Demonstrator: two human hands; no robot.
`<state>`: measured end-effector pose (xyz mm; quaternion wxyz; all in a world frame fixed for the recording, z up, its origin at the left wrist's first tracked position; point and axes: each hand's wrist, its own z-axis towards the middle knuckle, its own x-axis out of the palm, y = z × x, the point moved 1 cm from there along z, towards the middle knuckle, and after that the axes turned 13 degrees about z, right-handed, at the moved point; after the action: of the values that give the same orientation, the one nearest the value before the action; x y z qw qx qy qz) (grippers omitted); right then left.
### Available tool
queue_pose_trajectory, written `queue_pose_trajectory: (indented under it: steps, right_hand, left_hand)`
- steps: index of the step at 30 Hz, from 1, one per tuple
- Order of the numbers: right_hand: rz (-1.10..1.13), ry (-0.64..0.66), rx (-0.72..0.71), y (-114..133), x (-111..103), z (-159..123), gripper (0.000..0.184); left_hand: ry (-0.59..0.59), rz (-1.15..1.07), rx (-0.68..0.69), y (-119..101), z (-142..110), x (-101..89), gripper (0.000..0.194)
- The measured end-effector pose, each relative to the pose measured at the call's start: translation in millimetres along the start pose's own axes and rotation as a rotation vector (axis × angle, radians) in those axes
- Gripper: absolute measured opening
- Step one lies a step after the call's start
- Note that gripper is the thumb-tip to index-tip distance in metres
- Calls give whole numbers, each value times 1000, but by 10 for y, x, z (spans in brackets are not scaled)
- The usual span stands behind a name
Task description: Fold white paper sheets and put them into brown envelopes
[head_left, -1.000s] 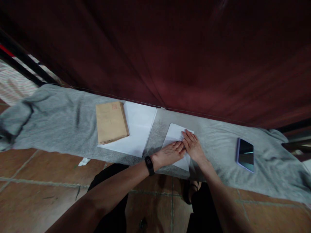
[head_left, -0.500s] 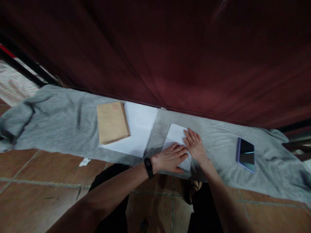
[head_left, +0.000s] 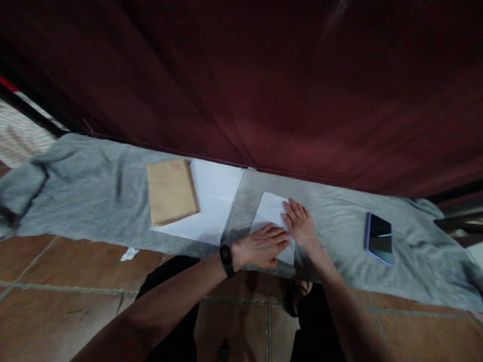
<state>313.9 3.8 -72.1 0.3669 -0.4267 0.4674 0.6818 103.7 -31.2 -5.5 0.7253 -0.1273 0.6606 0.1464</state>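
Observation:
A folded sheet of white paper (head_left: 270, 204) lies on the grey cloth in front of me. My left hand (head_left: 262, 245), below a black wristband, rests flat across its lower part with the fingers stretched out. On the paper's right edge lies my right hand (head_left: 300, 223), palm down and fingers extended. Both hands press on the paper and cover much of it. To the left, a stack of brown envelopes (head_left: 171, 193) with a red printed mark sits partly on a larger stack of white paper (head_left: 214, 196).
Grey cloth (head_left: 94, 186) covers the long narrow bench. A phone (head_left: 379, 239) in a purple case lies at the right. Behind the bench hangs a dark red curtain (head_left: 264, 100). A white scrap (head_left: 130, 254) lies on the tiled floor (head_left: 75, 261).
My left hand's fingers have drawn slightly closer together on the paper. The right hand stays nearly where it was. The whole view has shifted a little.

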Motion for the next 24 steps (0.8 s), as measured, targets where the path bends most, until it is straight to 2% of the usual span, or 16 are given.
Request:
queue_pose_trajectory:
  steps: [8, 12, 17, 20, 24]
  right_hand:
    - [49, -3, 28, 37, -41, 9, 53]
    - [190, -26, 25, 109, -155, 47, 52]
    - [454, 100, -82, 279, -210, 63, 50]
    - [457, 182, -109, 313, -165, 41, 49]
    - [374, 191, -78, 256, -143, 30, 51]
  left_hand:
    - [-75, 64, -27, -14, 43, 82, 30]
    - [-94, 156, -43, -76, 74, 123, 31]
    - [-72, 212, -69, -197, 152, 180, 30]
    - [-58, 255, -81, -248, 191, 221, 28]
    - [-86, 258, -84, -271, 195, 240, 30]
